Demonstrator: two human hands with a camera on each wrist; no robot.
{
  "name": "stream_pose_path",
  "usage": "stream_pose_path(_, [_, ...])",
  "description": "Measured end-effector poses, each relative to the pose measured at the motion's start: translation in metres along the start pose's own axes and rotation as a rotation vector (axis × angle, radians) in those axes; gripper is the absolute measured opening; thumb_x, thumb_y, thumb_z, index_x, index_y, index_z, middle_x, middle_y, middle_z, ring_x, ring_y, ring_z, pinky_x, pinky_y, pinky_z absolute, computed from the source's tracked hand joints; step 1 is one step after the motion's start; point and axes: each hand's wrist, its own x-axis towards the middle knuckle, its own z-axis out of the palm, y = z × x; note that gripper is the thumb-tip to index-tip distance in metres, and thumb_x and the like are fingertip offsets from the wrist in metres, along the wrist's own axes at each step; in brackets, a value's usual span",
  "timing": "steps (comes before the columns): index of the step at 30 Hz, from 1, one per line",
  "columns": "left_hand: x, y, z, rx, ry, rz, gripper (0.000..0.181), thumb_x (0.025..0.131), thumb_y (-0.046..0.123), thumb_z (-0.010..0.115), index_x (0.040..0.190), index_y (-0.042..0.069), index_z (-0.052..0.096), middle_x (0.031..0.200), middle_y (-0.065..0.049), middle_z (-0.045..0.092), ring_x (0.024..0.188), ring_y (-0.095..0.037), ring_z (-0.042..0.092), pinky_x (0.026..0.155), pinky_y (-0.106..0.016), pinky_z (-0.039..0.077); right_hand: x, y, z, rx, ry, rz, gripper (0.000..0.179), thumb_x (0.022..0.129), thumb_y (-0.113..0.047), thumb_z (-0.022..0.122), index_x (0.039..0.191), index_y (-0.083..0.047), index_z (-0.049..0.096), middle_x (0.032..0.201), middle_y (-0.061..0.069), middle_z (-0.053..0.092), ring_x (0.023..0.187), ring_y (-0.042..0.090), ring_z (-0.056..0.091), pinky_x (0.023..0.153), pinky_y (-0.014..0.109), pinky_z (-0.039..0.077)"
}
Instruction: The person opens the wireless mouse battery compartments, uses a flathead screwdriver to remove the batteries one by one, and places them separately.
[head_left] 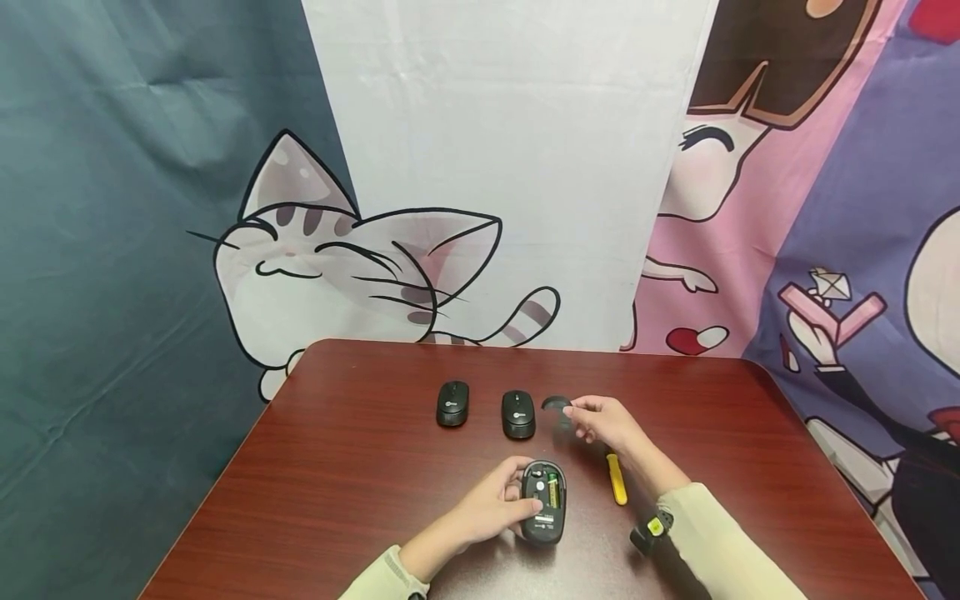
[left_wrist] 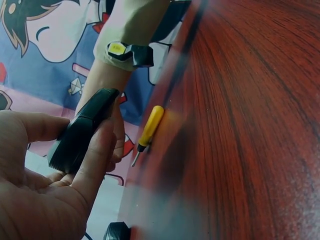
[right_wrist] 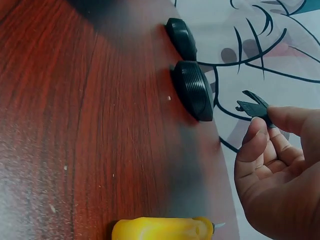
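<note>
My left hand [head_left: 486, 506] holds a black computer mouse [head_left: 545, 527] with its underside up, thumb across the bottom face. A battery [head_left: 553, 490] with a green and gold wrapper lies in the mouse's uncovered compartment. Seen from the left wrist, the mouse [left_wrist: 82, 132] is edge-on between thumb and fingers. Farther up and to the right, my right hand [head_left: 606, 422] pinches a thin black curved battery cover [right_wrist: 256, 109] between thumb and fingertips. That cover is held above the tabletop, apart from the mouse.
Two more black mice, a left one [head_left: 452, 403] and a right one [head_left: 518, 414], sit upright on the reddish-brown table [head_left: 360, 467]. A yellow-handled screwdriver [head_left: 617, 480] lies below my right forearm. Behind the far table edge hangs a printed cloth [head_left: 480, 125].
</note>
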Motion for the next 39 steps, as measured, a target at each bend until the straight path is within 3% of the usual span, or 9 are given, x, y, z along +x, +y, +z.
stream_pose_path(20, [-0.004, -0.001, -0.002, -0.032, -0.017, -0.022, 0.052, 0.091, 0.004, 0.068, 0.138, 0.002, 0.047, 0.115, -0.009, 0.062, 0.088, -0.019, 0.071, 0.061, -0.031, 0.064, 0.024, 0.004, 0.010, -0.145, -0.004, 0.013, 0.016, 0.093, -0.017, 0.072, 0.096, -0.001, 0.072, 0.070, 0.005, 0.063, 0.064, 0.016, 0.058, 0.055, 0.025, 0.051])
stream_pose_path(33, [-0.007, 0.000, -0.002, -0.045, -0.013, -0.035, 0.052, 0.092, 0.004, 0.067, 0.139, 0.003, 0.047, 0.116, -0.008, 0.062, 0.085, -0.019, 0.071, 0.061, -0.030, 0.064, 0.027, 0.008, 0.012, -0.301, 0.028, 0.026, 0.011, 0.093, -0.013, 0.071, 0.088, -0.003, 0.072, 0.067, 0.004, 0.064, 0.059, 0.016, 0.057, 0.051, 0.027, 0.050])
stream_pose_path(39, [-0.007, 0.000, -0.001, -0.047, -0.014, -0.023, 0.051, 0.092, 0.002, 0.066, 0.139, 0.003, 0.046, 0.115, -0.008, 0.062, 0.085, -0.020, 0.071, 0.061, -0.036, 0.065, 0.028, 0.004, 0.013, -0.408, 0.025, 0.016, 0.013, 0.093, -0.013, 0.070, 0.084, -0.004, 0.071, 0.062, 0.004, 0.063, 0.053, 0.014, 0.056, 0.047, 0.024, 0.048])
